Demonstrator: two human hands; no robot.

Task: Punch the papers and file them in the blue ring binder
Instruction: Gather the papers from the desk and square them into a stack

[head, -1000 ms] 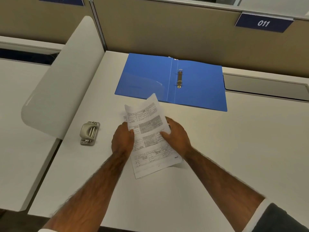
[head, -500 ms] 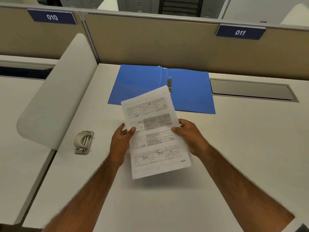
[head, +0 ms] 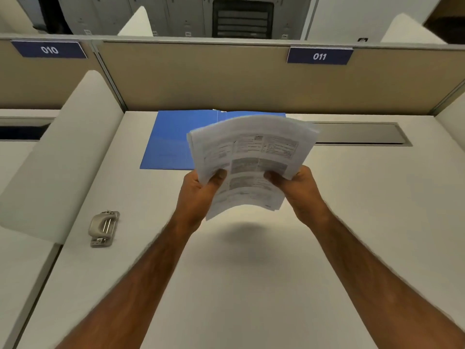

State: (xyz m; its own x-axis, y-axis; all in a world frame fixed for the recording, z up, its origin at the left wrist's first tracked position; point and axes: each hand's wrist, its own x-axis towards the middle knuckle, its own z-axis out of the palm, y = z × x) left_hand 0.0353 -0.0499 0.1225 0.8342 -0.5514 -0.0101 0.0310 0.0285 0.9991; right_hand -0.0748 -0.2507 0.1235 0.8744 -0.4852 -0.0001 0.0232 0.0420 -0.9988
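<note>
Raised from low over the worktop [head: 352, 222], the papers [head: 251, 159] are now held aloft — gripped at the left edge by the left hand [head: 198, 192] and at the right by the right hand [head: 299, 190], fingers curled round them — before the open blue ring binder [head: 171, 139]; the hole punch [head: 103, 227] lies left.

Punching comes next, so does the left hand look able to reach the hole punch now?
Probably not yet: the left hand grips the papers with the right hand. The hole punch lies on the desk to its left, nothing between, once it lets go.
</note>
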